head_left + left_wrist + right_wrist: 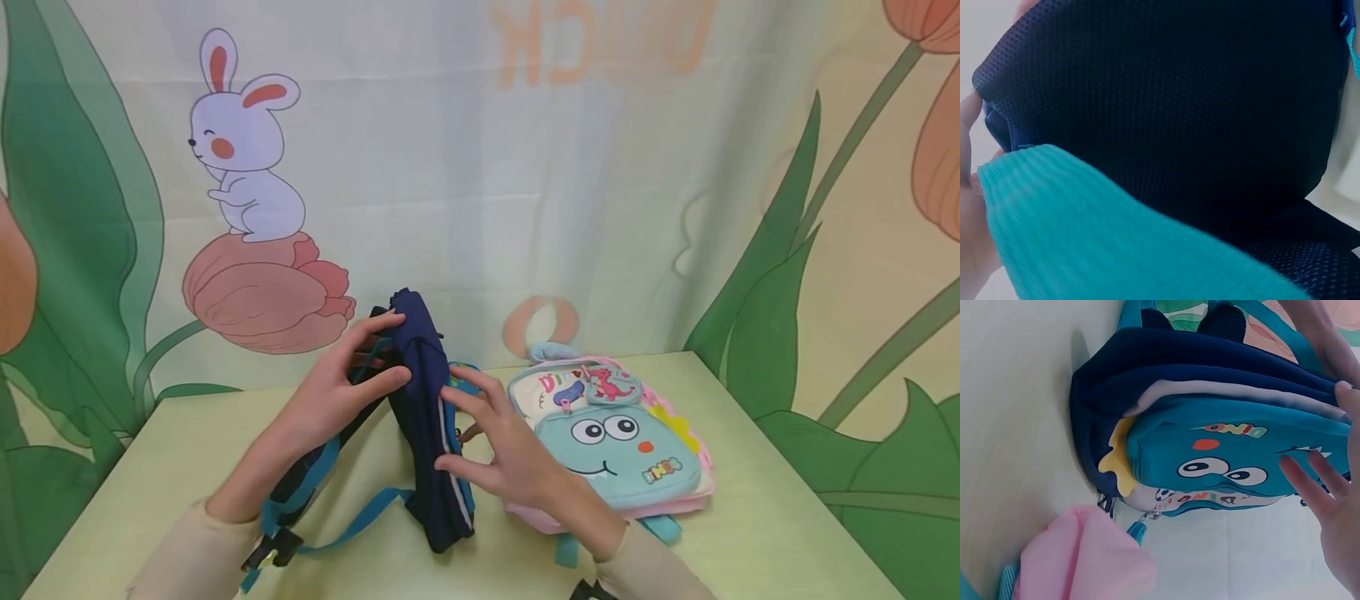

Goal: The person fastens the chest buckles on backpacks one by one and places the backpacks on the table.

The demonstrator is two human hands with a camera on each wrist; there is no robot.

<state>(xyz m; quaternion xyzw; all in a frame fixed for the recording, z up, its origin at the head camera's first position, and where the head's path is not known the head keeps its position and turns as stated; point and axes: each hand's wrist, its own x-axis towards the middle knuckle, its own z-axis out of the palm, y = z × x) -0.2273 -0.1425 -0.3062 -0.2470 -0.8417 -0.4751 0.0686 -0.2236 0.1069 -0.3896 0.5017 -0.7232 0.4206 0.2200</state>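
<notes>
A navy backpack stands upright on the table with its narrow side toward me. Its teal front pocket has cartoon eyes and an orange spot, seen in the right wrist view. My left hand grips the upper left edge, thumb on the side and fingers behind the dark mesh back panel. On the other side, my right hand holds the bag, its thumb on the side and fingers against the front pocket. A teal shoulder strap crosses the left wrist view.
A pink and light-blue backpack with a smiling face lies on the table to the right. A black buckle on a blue strap hangs by my left forearm. Behind the table hangs a printed curtain.
</notes>
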